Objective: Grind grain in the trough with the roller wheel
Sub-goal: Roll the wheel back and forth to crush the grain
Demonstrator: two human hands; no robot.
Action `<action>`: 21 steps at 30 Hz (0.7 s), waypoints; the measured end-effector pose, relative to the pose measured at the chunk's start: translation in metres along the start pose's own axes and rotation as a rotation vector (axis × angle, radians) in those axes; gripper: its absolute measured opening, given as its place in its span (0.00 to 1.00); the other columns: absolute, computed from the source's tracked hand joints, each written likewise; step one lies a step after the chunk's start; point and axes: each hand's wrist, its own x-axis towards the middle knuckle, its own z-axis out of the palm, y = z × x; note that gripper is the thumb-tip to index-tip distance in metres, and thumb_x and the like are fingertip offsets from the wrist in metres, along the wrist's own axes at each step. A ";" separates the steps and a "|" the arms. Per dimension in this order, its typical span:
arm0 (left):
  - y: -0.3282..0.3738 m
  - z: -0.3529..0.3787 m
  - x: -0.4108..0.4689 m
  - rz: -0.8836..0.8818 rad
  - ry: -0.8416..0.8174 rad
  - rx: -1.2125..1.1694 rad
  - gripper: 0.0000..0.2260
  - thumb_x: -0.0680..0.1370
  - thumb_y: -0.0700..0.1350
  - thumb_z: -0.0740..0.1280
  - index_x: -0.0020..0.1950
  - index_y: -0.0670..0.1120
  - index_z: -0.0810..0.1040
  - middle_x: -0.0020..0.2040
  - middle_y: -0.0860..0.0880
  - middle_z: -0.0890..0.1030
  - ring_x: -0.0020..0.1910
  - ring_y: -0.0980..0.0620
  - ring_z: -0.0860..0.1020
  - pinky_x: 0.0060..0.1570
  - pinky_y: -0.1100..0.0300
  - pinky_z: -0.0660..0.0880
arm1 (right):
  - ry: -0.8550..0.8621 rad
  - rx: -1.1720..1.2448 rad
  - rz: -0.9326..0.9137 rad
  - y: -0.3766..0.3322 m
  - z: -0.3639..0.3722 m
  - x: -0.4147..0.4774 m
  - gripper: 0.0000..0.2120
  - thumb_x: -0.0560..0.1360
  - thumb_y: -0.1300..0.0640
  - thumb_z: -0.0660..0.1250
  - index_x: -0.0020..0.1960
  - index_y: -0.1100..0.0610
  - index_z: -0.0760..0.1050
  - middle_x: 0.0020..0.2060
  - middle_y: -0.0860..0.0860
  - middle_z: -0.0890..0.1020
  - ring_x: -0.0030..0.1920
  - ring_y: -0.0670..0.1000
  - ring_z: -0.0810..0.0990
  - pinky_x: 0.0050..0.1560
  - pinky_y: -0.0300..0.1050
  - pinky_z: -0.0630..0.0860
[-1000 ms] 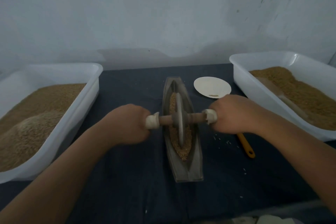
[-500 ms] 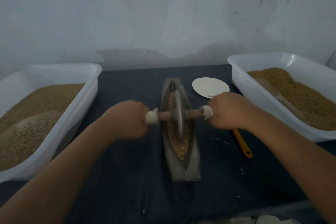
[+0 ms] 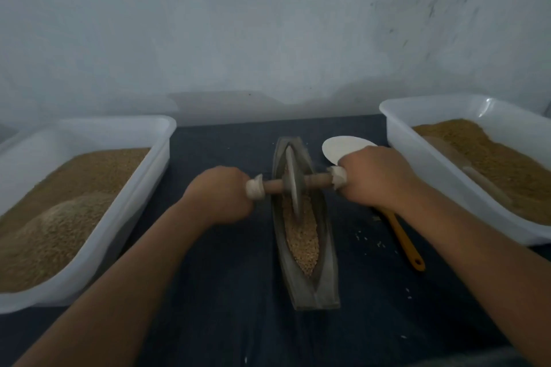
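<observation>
A grey boat-shaped trough [image 3: 329, 283] lies lengthways on the dark cloth in the middle. Brown grain [image 3: 301, 240] fills its groove. The grey roller wheel [image 3: 291, 180] stands upright in the far half of the trough, on a wooden axle with pale end caps. My left hand [image 3: 219, 195] grips the axle's left end. My right hand [image 3: 374, 179] grips the right end. Both fists hide the handle ends.
A white tub [image 3: 143, 188] of grain sits at the left and another white tub [image 3: 417, 170] of grain at the right. A white round dish [image 3: 338, 147] lies behind my right hand. An orange-handled tool [image 3: 407, 244] lies right of the trough among scattered grains.
Both hands have pushed the wheel away from me along the trough, from its middle towards the far end. More grain shows in the near half.
</observation>
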 end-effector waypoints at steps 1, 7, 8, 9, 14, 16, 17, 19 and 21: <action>-0.002 0.003 -0.014 0.027 -0.034 -0.019 0.10 0.70 0.56 0.67 0.35 0.52 0.76 0.33 0.54 0.79 0.33 0.55 0.78 0.32 0.58 0.72 | -0.105 0.017 -0.015 0.001 -0.006 -0.012 0.12 0.70 0.40 0.63 0.37 0.47 0.76 0.32 0.46 0.80 0.34 0.47 0.80 0.33 0.45 0.75; 0.001 0.007 -0.037 0.068 0.031 0.026 0.10 0.67 0.58 0.64 0.34 0.53 0.75 0.31 0.56 0.77 0.31 0.56 0.76 0.30 0.60 0.70 | -0.304 0.006 0.037 0.002 -0.009 -0.030 0.10 0.71 0.41 0.66 0.35 0.46 0.76 0.29 0.45 0.79 0.31 0.43 0.78 0.32 0.45 0.77; 0.003 0.005 -0.025 0.045 0.055 0.050 0.10 0.69 0.58 0.64 0.34 0.53 0.75 0.32 0.55 0.78 0.31 0.55 0.76 0.31 0.59 0.71 | -0.212 -0.022 0.057 0.001 -0.003 -0.022 0.12 0.73 0.41 0.66 0.35 0.46 0.74 0.30 0.46 0.78 0.31 0.44 0.77 0.34 0.47 0.78; 0.005 0.002 -0.011 0.012 0.084 0.072 0.10 0.70 0.57 0.65 0.35 0.52 0.76 0.33 0.55 0.78 0.32 0.54 0.77 0.32 0.59 0.71 | -0.112 -0.041 0.074 0.000 0.004 -0.013 0.14 0.75 0.40 0.65 0.35 0.47 0.73 0.30 0.46 0.77 0.32 0.46 0.76 0.35 0.48 0.79; 0.009 -0.016 0.031 -0.039 0.144 0.096 0.11 0.71 0.57 0.67 0.36 0.51 0.76 0.36 0.53 0.79 0.37 0.47 0.80 0.38 0.55 0.75 | 0.101 -0.040 0.098 -0.006 0.012 0.015 0.17 0.79 0.44 0.64 0.35 0.52 0.69 0.30 0.47 0.74 0.31 0.51 0.74 0.37 0.50 0.80; 0.007 -0.016 0.018 -0.002 0.036 0.047 0.10 0.72 0.55 0.68 0.36 0.51 0.77 0.36 0.53 0.79 0.37 0.49 0.80 0.37 0.56 0.74 | -0.001 0.004 0.083 -0.006 0.005 0.004 0.18 0.79 0.41 0.61 0.36 0.51 0.72 0.31 0.47 0.77 0.33 0.51 0.76 0.39 0.50 0.80; 0.004 -0.013 0.004 0.023 -0.025 0.026 0.09 0.72 0.54 0.69 0.36 0.51 0.77 0.35 0.54 0.79 0.36 0.52 0.79 0.35 0.58 0.73 | -0.074 0.010 0.071 -0.006 -0.001 -0.006 0.18 0.77 0.39 0.60 0.36 0.50 0.74 0.31 0.47 0.78 0.33 0.49 0.78 0.37 0.49 0.80; -0.001 -0.003 -0.027 0.058 -0.087 -0.022 0.09 0.70 0.54 0.68 0.35 0.51 0.76 0.32 0.54 0.79 0.32 0.57 0.78 0.30 0.60 0.70 | -0.177 -0.003 0.019 -0.002 -0.009 -0.029 0.19 0.68 0.34 0.55 0.34 0.46 0.75 0.27 0.45 0.78 0.28 0.44 0.77 0.31 0.45 0.76; -0.002 0.003 -0.052 0.062 -0.060 -0.043 0.09 0.67 0.57 0.65 0.33 0.52 0.75 0.29 0.55 0.77 0.28 0.59 0.76 0.26 0.63 0.66 | -0.235 0.003 -0.003 0.000 -0.015 -0.045 0.19 0.62 0.33 0.52 0.33 0.45 0.74 0.25 0.44 0.77 0.26 0.42 0.76 0.27 0.44 0.74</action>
